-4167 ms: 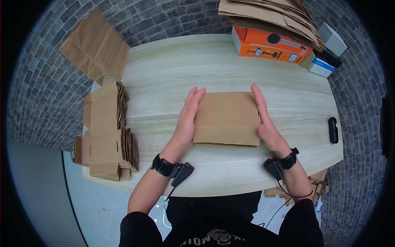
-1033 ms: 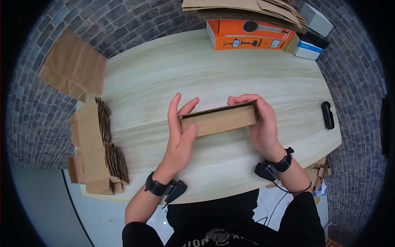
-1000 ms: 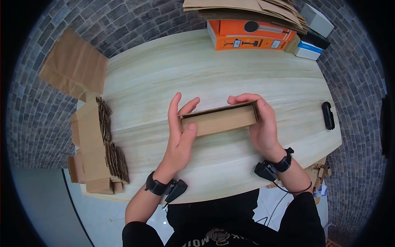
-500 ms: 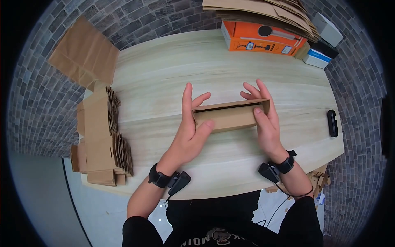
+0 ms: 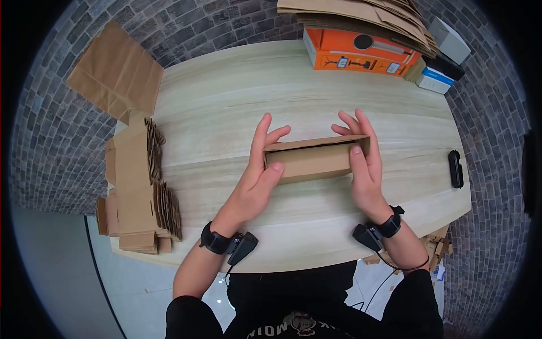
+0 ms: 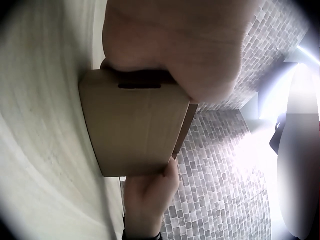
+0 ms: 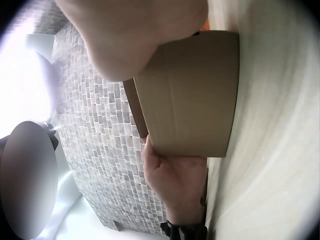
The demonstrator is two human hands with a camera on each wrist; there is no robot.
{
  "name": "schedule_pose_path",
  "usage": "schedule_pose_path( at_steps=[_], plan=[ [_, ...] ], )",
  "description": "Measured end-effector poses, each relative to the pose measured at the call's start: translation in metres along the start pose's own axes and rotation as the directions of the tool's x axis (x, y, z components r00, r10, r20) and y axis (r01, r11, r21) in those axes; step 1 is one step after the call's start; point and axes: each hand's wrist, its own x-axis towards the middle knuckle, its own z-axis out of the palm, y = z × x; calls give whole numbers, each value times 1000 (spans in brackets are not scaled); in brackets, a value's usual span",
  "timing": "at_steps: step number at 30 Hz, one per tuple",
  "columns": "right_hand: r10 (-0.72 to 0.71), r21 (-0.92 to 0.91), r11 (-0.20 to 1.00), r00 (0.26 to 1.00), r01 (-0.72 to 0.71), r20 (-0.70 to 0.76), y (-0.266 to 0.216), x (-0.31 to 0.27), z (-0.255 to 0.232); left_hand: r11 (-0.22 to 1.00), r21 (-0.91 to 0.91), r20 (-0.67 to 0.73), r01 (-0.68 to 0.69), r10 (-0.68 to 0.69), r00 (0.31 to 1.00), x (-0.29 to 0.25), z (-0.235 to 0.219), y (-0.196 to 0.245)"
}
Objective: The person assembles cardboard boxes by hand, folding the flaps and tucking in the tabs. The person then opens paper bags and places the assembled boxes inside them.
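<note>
A small brown cardboard box (image 5: pixel 313 162) stands on its long narrow side in front of the person, with a slim gap along its top. My left hand (image 5: pixel 258 178) holds the left end, thumb over the near top edge and fingers stretched out beyond the far side. At the other end my right hand (image 5: pixel 366 169) grips likewise, its thumb on the near edge. The left wrist view shows the box's broad face (image 6: pixel 135 125) with a dark slot near one edge, close by the tabletop. In the right wrist view the broad face (image 7: pixel 192 95) is plain.
Flattened cardboard boxes (image 5: pixel 132 186) are stacked along the table's left edge, below a brown paper bag (image 5: pixel 117 70). At the back right, paper bags (image 5: pixel 361 22) lie on an orange box (image 5: pixel 361 53). A black object (image 5: pixel 456 169) lies near the right edge.
The box lay flat between both hands at first; it now stands on its narrow side. The right thumb has come over onto the near edge, and the left thumb has shifted slightly left.
</note>
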Motion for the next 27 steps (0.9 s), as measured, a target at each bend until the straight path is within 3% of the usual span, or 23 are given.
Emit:
schedule_pose_path(
  at_steps=[8,14,20,27],
  plan=[
    [-38,7,999,999,38,-13,1,2,-2,999,43,42,34,-35,999,1,-3,3],
    [-52,-9,999,999,52,1,-3,3,-2,994,106,10,-29,28,1000,-1,4,2],
    [-3,-26,1000,996,5,86,0,6,-11,998,19,36,65,-66,997,2,-5,7],
    [127,212,966,987,-145,94,4,12,-16,998,50,50,34,-36,998,0,-6,3]
  ],
)
